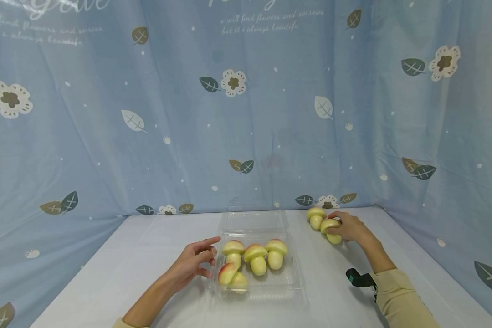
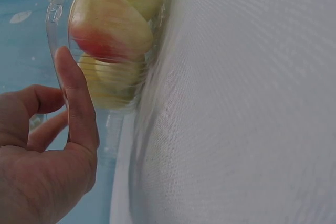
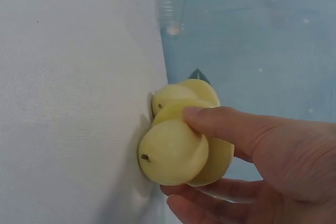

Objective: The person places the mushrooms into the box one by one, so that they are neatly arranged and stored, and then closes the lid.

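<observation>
In the head view, my right hand grips a pale yellow toy mushroom at the table's back right. In the right wrist view, the thumb lies over the cap and the other fingers are beneath it. A second toy mushroom stands right beside it. My left hand is at the left side of a clear plastic box, its relaxed fingertips right at the rim. Several toy mushrooms with red-tinged caps lie inside the box; one is tipped over near its front left.
The box's hinged lid lies folded back towards the curtain. A white cloth covers the table. Blue printed curtains stand behind and at both sides. A black wrist device is by my right sleeve.
</observation>
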A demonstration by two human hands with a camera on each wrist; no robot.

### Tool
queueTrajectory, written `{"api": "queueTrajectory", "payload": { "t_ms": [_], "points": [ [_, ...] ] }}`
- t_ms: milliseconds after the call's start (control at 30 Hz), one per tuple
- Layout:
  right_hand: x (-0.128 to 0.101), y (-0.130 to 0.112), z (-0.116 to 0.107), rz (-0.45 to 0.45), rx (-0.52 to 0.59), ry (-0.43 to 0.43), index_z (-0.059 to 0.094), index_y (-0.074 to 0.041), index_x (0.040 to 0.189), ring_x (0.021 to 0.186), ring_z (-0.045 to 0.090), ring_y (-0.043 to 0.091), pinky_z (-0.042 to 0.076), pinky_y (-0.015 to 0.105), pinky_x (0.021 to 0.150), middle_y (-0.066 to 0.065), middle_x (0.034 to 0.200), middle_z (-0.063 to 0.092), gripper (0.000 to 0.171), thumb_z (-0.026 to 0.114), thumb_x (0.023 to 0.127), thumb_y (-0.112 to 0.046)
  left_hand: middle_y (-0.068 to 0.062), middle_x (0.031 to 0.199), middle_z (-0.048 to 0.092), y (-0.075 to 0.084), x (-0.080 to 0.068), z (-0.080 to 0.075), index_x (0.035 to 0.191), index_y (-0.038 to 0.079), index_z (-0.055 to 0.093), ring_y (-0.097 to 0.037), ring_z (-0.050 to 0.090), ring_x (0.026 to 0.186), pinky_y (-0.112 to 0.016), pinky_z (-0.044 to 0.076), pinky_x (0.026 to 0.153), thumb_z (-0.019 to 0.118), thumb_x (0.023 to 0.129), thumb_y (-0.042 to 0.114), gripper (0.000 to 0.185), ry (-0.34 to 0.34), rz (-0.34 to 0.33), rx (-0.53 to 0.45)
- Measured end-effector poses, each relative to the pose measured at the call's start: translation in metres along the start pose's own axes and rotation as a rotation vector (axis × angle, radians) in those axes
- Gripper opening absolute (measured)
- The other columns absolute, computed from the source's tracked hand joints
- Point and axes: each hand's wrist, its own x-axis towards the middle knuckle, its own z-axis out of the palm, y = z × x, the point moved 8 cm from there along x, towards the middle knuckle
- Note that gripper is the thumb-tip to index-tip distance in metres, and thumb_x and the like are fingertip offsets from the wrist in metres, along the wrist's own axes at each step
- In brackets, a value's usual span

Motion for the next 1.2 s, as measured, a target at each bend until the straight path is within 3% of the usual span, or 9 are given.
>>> {"api": "queueTrajectory", "payload": {
  "t_ms": [567, 833, 1200],
  "points": [
    [0.0002, 0.0032, 0.0017, 0.001, 0.028, 0.005, 0.050, 0.001, 0.136, 0.062, 0.060, 0.023, 0.054, 0.037, 0.056, 0.020, 0.103, 0.067, 0.057, 0.070, 0.090, -0.027, 0.001, 0.099, 0.055, 0.0019, -0.0006, 0.0011, 0.152, 0.003, 0.033, -0.009, 0.055, 0.076, -0.024, 0.055, 0.054, 0.056, 0.098, 0.013, 0.059, -0.019, 0.023, -0.011],
    [0.0012, 0.0058, 0.0040, 0.009, 0.040, -0.001, 0.051, -0.001, 0.134, 0.054, 0.057, 0.020, 0.053, 0.037, 0.054, 0.014, 0.096, 0.068, 0.056, 0.071, 0.089, -0.028, -0.001, 0.101, 0.055, -0.0020, -0.0006, 0.0009, 0.152, 0.005, 0.034, -0.009, 0.056, 0.075, -0.024, 0.055, 0.054, 0.056, 0.098, 0.013, 0.059, -0.010, -0.003, -0.011],
    [0.0019, 0.0058, -0.0002, 0.010, 0.033, 0.000, 0.049, 0.000, 0.135, 0.069, 0.062, 0.022, 0.056, 0.037, 0.058, 0.021, 0.105, 0.066, 0.057, 0.070, 0.090, -0.028, -0.003, 0.103, 0.054, -0.0025, 0.0008, -0.0006, 0.152, 0.007, 0.035, -0.011, 0.056, 0.075, -0.025, 0.055, 0.053, 0.056, 0.098, 0.014, 0.058, 0.000, -0.005, -0.006]
  ]
}}
